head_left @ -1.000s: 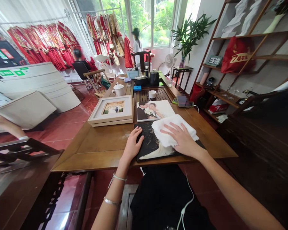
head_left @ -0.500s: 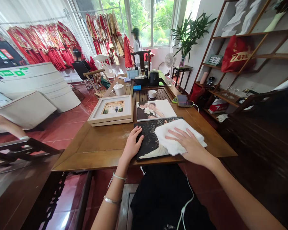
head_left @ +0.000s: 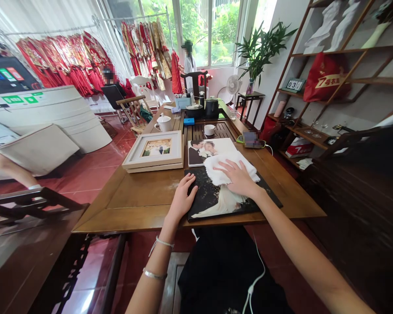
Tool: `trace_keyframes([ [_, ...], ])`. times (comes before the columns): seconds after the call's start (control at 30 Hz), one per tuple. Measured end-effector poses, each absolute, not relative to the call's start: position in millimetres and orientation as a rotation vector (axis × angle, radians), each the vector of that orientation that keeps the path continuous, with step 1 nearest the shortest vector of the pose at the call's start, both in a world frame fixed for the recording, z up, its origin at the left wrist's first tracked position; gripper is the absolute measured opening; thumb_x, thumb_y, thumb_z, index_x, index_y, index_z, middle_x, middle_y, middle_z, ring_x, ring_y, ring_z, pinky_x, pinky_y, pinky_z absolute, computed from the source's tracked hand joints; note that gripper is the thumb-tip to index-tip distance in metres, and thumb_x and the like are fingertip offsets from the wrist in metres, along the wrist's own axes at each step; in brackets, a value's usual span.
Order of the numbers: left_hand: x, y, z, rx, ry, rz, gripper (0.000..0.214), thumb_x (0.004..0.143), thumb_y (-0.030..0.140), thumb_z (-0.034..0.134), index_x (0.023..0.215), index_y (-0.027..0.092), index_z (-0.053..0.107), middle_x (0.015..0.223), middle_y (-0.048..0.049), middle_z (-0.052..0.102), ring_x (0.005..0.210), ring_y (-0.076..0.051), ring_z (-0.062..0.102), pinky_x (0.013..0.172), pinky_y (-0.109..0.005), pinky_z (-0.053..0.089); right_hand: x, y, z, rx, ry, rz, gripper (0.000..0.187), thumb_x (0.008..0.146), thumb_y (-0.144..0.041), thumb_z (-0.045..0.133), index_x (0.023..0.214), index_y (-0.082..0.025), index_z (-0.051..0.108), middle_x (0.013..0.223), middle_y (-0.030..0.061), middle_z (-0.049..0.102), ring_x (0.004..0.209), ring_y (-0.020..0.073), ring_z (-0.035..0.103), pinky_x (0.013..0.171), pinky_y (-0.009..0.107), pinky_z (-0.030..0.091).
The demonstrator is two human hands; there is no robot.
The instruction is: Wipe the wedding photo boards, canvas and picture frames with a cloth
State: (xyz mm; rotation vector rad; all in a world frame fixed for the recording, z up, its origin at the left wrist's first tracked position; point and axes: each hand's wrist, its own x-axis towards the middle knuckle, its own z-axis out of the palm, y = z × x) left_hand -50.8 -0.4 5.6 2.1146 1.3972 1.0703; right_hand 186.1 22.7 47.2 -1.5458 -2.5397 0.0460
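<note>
A dark photo panel with a pale flowing dress lies flat at the table's near edge. My left hand rests at its left edge, fingers stretched out and holding nothing. Across the panel's upper part, a white cloth is pressed down by my right hand, its fingers spread flat on top. The cloth also overlaps the lower right of a lighter couple photo just behind. Part of the dark panel is hidden under the cloth and my right forearm.
Stacked pale wooden picture frames lie left of the photos. Behind are a lidded white mug, a small white cup and a blue box. A phone with a cable lies right on the wooden table.
My right hand and the white cloth have slid up and left over the dark panel, uncovering its lower right part and the dress. My left hand stays at the left edge.
</note>
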Motion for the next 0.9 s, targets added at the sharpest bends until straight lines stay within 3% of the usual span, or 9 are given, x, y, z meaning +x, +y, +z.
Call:
trace_keyframes([
  [0.4, -50, 0, 5, 2.108, 1.398, 1.083, 0.035, 0.090, 0.026, 0.048, 0.122, 0.017, 0.058, 0.133, -0.0129, 0.055, 0.134, -0.025, 0.042, 0.113, -0.046, 0.032, 208, -94, 52, -1.100, -2.714, 0.237, 0.090, 0.059, -0.006, 0.047, 0.143, -0.036, 0.036, 0.155, -0.0024, 0.026, 0.143, 0.0262, 0.016, 0.112, 0.059, 0.005],
  [0.53, -50, 0, 5, 2.105, 1.397, 1.080, 0.036, 0.090, 0.027, 0.048, 0.122, 0.016, 0.058, 0.133, -0.0134, 0.055, 0.134, -0.024, 0.042, 0.113, -0.045, 0.031, 226, -83, 58, -1.121, -2.701, 0.327, 0.084, 0.060, -0.004, 0.044, 0.138, -0.036, 0.044, 0.153, -0.0052, 0.030, 0.142, 0.0227, 0.020, 0.114, 0.055, 0.009],
  [0.7, -50, 0, 4, 2.111, 1.380, 1.106, 0.035, 0.090, 0.027, 0.048, 0.122, 0.019, 0.059, 0.133, -0.0116, 0.055, 0.133, -0.024, 0.044, 0.113, -0.047, 0.032, 235, -35, 50, -1.308, -2.568, 0.234, 0.084, 0.056, -0.005, 0.043, 0.136, -0.032, 0.048, 0.151, -0.0021, 0.036, 0.140, 0.0258, 0.025, 0.112, 0.058, 0.012],
  [0.9, -51, 0, 4, 2.117, 1.399, 1.083, 0.035, 0.089, 0.026, 0.048, 0.121, 0.016, 0.057, 0.134, -0.0138, 0.055, 0.132, -0.024, 0.044, 0.113, -0.046, 0.032, 208, 16, 45, -1.509, -2.511, 0.146, 0.073, 0.067, -0.012, 0.050, 0.137, -0.032, 0.045, 0.151, 0.0016, 0.036, 0.140, 0.0276, 0.024, 0.110, 0.061, 0.011],
])
